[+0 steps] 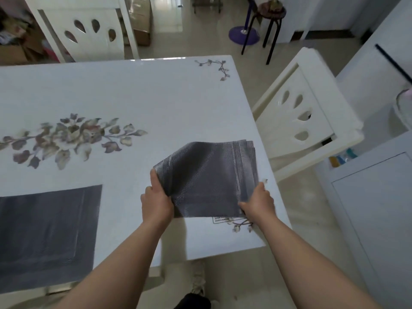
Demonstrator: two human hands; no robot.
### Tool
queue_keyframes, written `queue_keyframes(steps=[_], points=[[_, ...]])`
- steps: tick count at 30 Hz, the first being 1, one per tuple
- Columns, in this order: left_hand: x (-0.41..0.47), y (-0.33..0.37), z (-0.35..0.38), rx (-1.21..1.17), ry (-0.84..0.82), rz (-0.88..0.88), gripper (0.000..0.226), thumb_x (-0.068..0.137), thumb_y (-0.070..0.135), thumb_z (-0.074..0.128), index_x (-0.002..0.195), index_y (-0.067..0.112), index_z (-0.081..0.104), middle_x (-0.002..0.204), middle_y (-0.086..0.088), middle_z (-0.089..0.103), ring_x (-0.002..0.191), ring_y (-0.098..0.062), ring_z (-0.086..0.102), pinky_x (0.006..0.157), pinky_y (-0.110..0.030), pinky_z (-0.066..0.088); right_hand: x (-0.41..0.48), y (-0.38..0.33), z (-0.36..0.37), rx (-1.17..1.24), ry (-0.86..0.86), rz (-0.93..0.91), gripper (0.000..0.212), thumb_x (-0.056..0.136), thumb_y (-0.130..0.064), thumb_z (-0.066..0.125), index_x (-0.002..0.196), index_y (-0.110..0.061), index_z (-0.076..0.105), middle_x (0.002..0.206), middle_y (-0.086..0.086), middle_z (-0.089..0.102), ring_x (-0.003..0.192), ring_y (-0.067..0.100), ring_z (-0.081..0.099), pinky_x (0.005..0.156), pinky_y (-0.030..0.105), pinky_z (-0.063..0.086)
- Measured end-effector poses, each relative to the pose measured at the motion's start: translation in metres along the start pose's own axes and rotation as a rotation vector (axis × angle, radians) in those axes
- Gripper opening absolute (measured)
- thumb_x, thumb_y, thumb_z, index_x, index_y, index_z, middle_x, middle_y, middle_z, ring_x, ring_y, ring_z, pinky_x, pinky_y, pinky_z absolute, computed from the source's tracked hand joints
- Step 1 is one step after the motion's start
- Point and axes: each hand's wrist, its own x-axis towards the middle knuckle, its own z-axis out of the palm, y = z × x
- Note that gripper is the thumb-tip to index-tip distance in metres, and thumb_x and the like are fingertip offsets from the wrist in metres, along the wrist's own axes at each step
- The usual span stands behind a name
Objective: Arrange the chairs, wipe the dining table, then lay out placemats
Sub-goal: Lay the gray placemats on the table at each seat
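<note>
Placemats in a grey stack, held above table near its right edge, I see left hand & right hand fingers clamped on opposite sides, another mat flat at left.

Open bench ahead, chairs at two edges

The bench lay bare beyond the flat placemat at the near left; one white chair blocked the far edge, another chair crowded the right edge
</note>
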Motion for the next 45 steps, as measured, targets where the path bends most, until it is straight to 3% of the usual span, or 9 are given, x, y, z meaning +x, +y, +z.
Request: queue_keyframes(steps=[5, 11, 17, 22, 29, 34, 41, 45], points=[[0.008, 0.014, -0.003, -0.076, -0.068, 0.036, 0.079, 0.091, 0.013, 0.039, 0.148, 0.037, -0.01, 0.132, -0.02, 0.04, 0.11, -0.037, 0.048, 0.089, -0.043, 0.039, 0.009, -0.01, -0.01, -0.015, -0.019, -0.087, 0.05, 0.084, -0.027, 0.069, 0.119, -0.008, 0.038, 0.124, 0.013, 0.054, 0.114, 0.033, 0.051, 0.094, 0.044, 0.044], [0.009, 0.037, -0.002, -0.174, -0.007, 0.094, 0.072, 0.093, 0.017, 0.032, 0.144, 0.046, -0.01, 0.132, -0.016, 0.038, 0.096, -0.026, 0.041, 0.084, -0.035, 0.035, 0.036, -0.03, -0.04, 0.046, -0.04, -0.248, 0.042, 0.088, -0.015, 0.063, 0.12, -0.009, 0.035, 0.124, 0.012, 0.05, 0.108, 0.032, 0.054, 0.09, 0.044, 0.048], [0.012, 0.069, 0.013, -0.217, 0.138, 0.022, 0.076, 0.088, 0.007, 0.036, 0.148, 0.036, 0.0, 0.132, -0.02, 0.041, 0.112, -0.038, 0.048, 0.093, -0.045, 0.04, 0.073, -0.045, -0.08, 0.004, -0.038, -0.474, 0.042, 0.089, -0.011, 0.06, 0.122, -0.013, 0.036, 0.119, 0.008, 0.05, 0.098, 0.024, 0.053, 0.079, 0.035, 0.046], [-0.003, 0.104, 0.03, -0.294, 0.295, -0.103, 0.076, 0.085, 0.003, 0.041, 0.147, 0.033, 0.008, 0.128, -0.02, 0.045, 0.11, -0.039, 0.05, 0.088, -0.046, 0.042, 0.109, -0.042, -0.118, 0.01, -0.096, -0.643, 0.044, 0.088, -0.008, 0.058, 0.125, -0.013, 0.036, 0.121, 0.008, 0.048, 0.103, 0.025, 0.051, 0.088, 0.041, 0.048], [-0.035, 0.146, 0.052, -0.369, 0.47, -0.222, 0.075, 0.084, 0.001, 0.042, 0.145, 0.033, 0.013, 0.122, -0.018, 0.048, 0.098, -0.033, 0.052, 0.081, -0.042, 0.043, 0.139, -0.042, -0.151, -0.109, -0.154, -0.851, 0.046, 0.088, -0.007, 0.056, 0.128, -0.012, 0.035, 0.118, 0.01, 0.048, 0.096, 0.026, 0.05, 0.081, 0.039, 0.047], [-0.047, 0.148, 0.053, -0.376, 0.542, -0.266, 0.073, 0.082, -0.002, 0.043, 0.143, 0.028, 0.018, 0.116, -0.017, 0.05, 0.089, -0.027, 0.049, 0.076, -0.036, 0.039, 0.143, -0.054, -0.158, -0.157, -0.177, -0.923, 0.049, 0.088, -0.01, 0.059, 0.129, -0.016, 0.033, 0.111, 0.002, 0.045, 0.086, 0.019, 0.043, 0.069, 0.031, 0.036], [-0.027, 0.148, 0.045, -0.45, 0.61, -0.361, 0.078, 0.082, -0.006, 0.045, 0.14, 0.033, 0.011, 0.118, -0.015, 0.051, 0.088, -0.028, 0.053, 0.074, -0.039, 0.043, 0.153, -0.091, -0.156, -0.165, -0.217, -1.012, 0.041, 0.087, -0.008, 0.058, 0.122, -0.013, 0.037, 0.113, 0.007, 0.048, 0.091, 0.024, 0.047, 0.073, 0.033, 0.039], [-0.013, 0.15, 0.041, -0.47, 0.628, -0.433, 0.067, 0.083, -0.001, 0.046, 0.138, 0.016, 0.014, 0.121, -0.019, 0.051, 0.096, -0.035, 0.056, 0.079, -0.046, 0.048, 0.167, -0.111, -0.156, -0.158, -0.232, -1.044, 0.044, 0.086, -0.007, 0.06, 0.123, -0.013, 0.038, 0.114, 0.007, 0.048, 0.092, 0.023, 0.047, 0.075, 0.033, 0.039]])
